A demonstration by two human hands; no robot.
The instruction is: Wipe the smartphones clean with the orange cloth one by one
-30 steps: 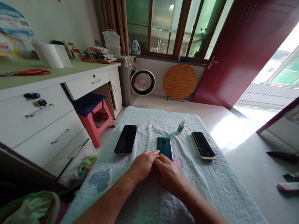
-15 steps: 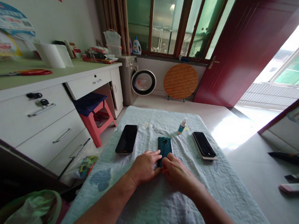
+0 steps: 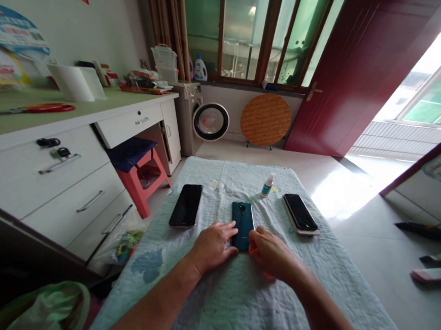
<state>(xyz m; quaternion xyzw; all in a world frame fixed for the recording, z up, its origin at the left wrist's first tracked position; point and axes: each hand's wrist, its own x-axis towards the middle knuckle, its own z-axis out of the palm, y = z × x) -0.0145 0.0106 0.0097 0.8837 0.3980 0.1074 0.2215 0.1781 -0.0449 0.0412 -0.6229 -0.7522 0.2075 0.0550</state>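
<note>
A teal smartphone (image 3: 243,227) lies back up on the quilted cover, its camera end away from me. My left hand (image 3: 214,244) rests at its left side, fingers stretched out and apart, the fingertips and thumb touching that edge. At the phone's lower right edge, my right hand (image 3: 271,252) is closed round something orange (image 3: 253,249). Only bits of the orange thing show between and below the fingers, so its kind is hidden. To the left lies a black-screened phone (image 3: 186,205). A small spray bottle (image 3: 268,185) stands beyond my right hand.
Another phone (image 3: 301,212) lies on a pale flat item at the right of the light blue quilted cover (image 3: 232,316). A lined bin (image 3: 84,308) stands at lower left, a pink stool (image 3: 146,186) by the white desk (image 3: 68,172). Brooms lie at far right.
My right hand has moved rightward from the phone's lower back to its right edge, and orange now shows in its grip. My left hand stays at the left edge.
</note>
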